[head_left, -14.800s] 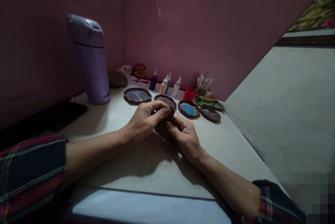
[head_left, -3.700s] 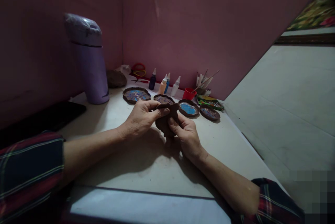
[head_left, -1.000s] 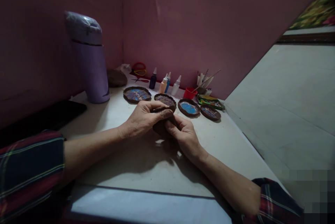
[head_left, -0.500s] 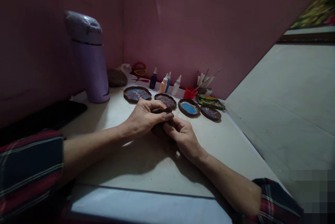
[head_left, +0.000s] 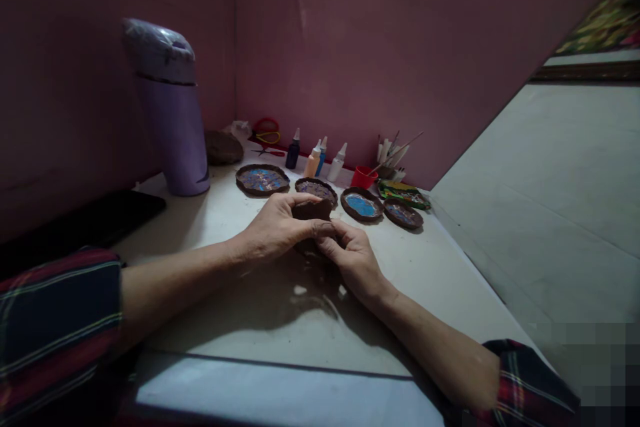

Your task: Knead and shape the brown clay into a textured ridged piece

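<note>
A dark brown piece of clay (head_left: 313,210) is held up off the table between both hands. My left hand (head_left: 280,226) grips it, fingers over the far side and thumb across the near side. My right hand (head_left: 354,260) pinches its right edge, thumb and fingertips close to the left thumb. The lower part of the clay lies in shade beneath the hands. Just beyond are brown wavy-rimmed clay dishes: one with blue and purple marks (head_left: 263,180), one partly behind my left hand (head_left: 317,191), one with a blue centre (head_left: 361,205) and a smaller one (head_left: 403,214).
A purple bottle (head_left: 175,120) stands at the left, near a dark flat object (head_left: 120,210) and a brown lump (head_left: 224,148). Along the back are scissors (head_left: 270,151), several small squeeze bottles (head_left: 313,160), a red cup (head_left: 364,178) with a brush, and a green packet (head_left: 404,194).
The clay has tilted, so more of its flat face shows between my left thumb and fingers. My left hand has shifted slightly, its thumb a little lower. Both hands keep their hold.
</note>
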`<state>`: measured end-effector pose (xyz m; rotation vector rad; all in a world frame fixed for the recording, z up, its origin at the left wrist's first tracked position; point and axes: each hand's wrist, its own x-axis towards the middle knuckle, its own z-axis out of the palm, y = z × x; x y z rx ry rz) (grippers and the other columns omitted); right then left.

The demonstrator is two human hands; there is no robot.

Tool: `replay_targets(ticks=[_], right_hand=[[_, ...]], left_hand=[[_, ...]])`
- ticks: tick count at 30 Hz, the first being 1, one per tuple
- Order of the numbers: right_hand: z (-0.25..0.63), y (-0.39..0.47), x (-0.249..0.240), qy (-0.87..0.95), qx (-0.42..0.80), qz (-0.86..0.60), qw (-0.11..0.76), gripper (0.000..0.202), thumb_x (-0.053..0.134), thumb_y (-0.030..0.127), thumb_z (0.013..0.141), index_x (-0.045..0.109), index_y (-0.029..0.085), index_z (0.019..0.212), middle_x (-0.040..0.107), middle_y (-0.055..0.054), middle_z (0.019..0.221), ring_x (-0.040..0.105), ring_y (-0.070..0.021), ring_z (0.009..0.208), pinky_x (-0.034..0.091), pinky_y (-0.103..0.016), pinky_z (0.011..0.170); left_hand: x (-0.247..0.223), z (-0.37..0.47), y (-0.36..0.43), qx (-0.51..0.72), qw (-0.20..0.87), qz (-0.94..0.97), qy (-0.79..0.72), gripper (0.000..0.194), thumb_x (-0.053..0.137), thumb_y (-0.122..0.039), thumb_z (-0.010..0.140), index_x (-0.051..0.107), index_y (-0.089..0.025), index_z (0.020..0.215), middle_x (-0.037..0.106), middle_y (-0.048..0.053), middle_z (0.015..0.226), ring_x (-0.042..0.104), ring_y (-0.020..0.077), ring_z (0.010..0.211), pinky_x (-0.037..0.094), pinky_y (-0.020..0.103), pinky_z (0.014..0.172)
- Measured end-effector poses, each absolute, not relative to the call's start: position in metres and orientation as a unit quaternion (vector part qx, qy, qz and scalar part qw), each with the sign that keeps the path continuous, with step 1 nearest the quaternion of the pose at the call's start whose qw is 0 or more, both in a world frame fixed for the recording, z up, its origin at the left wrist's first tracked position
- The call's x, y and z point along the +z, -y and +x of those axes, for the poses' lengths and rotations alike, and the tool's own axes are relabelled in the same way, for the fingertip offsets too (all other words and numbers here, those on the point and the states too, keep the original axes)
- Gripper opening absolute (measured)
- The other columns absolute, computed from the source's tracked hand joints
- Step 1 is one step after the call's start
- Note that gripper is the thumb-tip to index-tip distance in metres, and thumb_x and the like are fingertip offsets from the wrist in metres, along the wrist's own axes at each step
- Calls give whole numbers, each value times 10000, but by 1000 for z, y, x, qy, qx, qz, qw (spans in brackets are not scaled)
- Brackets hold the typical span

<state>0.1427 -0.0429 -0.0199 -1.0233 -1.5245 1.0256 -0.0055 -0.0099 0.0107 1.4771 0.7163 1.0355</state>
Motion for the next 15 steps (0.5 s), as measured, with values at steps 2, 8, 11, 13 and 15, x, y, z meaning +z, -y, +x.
replay_targets(ticks=[2, 8, 11, 13, 15], right_hand=[[143, 43, -21, 634, 419, -421, 495, 263, 631, 417, 779, 632, 156, 816, 564, -2, 695, 501, -122, 631, 412, -240, 566], [142, 45, -22, 630, 450, -395, 494, 226, 614, 365, 801, 633, 161, 896, 594, -22, 769, 533, -133, 672, 435, -252, 594], [142, 45, -22, 639, 444, -388, 493, 199, 606, 342, 811, 634, 175, 915, 595, -16, 791, 531, -124, 684, 440, -243, 612], [142, 45, -22, 645, 439, -386, 492, 197, 600, 344, 814, 634, 181, 920, 595, -14, 797, 529, -122, 681, 442, -240, 609], [142, 45, -21, 646, 435, -389, 493, 206, 602, 352, 809, 635, 175, 908, 593, -16, 783, 528, -125, 672, 442, -240, 596]], left_hand=[[11, -5, 11, 435, 569, 627, -306, 337, 768, -281, 598, 688, -112, 879, 648, 40, 797, 571, 137, 705, 463, 249, 654], [10, -6, 12, 461, 544, 645, -277, 229, 763, -300, 606, 695, -97, 689, 620, 52, 796, 569, 144, 722, 460, 244, 647], [10, -7, 11, 465, 537, 652, -263, 204, 758, -283, 618, 701, -100, 687, 605, 48, 795, 555, 132, 716, 450, 234, 638], [10, -7, 11, 468, 529, 661, -254, 190, 757, -271, 621, 701, -99, 678, 598, 47, 791, 548, 128, 718, 444, 229, 641], [11, -8, 11, 469, 522, 667, -250, 189, 759, -269, 618, 699, -98, 673, 594, 45, 788, 544, 126, 719, 441, 225, 643]])
